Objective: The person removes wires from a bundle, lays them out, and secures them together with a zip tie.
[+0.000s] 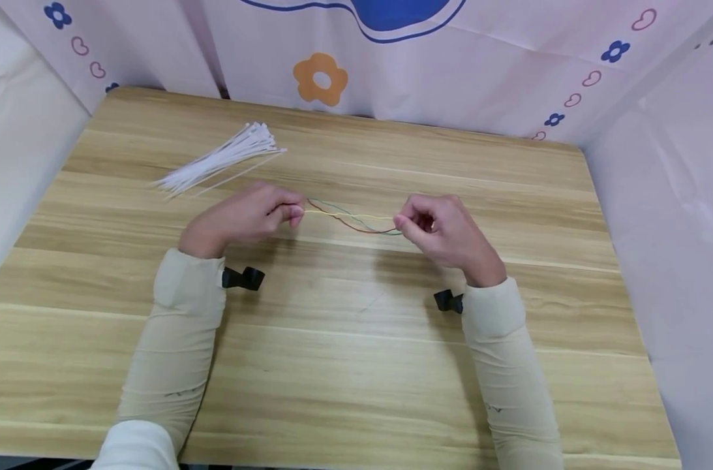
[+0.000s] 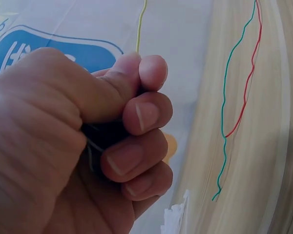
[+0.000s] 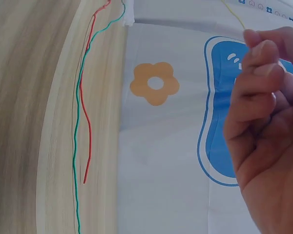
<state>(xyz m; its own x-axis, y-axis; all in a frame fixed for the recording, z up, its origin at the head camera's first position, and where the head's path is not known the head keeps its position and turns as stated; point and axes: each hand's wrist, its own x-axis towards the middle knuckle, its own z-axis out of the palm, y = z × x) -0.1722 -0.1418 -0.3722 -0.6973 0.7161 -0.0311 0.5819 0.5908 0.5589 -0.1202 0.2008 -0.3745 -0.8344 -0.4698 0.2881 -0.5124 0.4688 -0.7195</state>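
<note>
Yellow wire [image 1: 374,216] runs nearly straight across the gap between the left hand [image 1: 244,215] and the right hand [image 1: 450,232]. On the left, thumb and forefinger pinch it, the wire rising from between their tips, while the other fingers curl in toward the palm. On the right, thumb and forefinger pinch the other side, the wire leaving right at the fingertips; the remaining fingers are bent.

Beneath this span, apart from both grips, the red wire [image 2: 244,102] and green wire [image 2: 224,90] lie on the table [image 1: 333,391]. They are loosely wavy and cross each other; in the right wrist view a red end stops short while the green runs on past it.

White ties [image 1: 221,160] lie in a fanned bundle beyond the left hand, near the patterned cloth [image 1: 450,85] behind the table.
</note>
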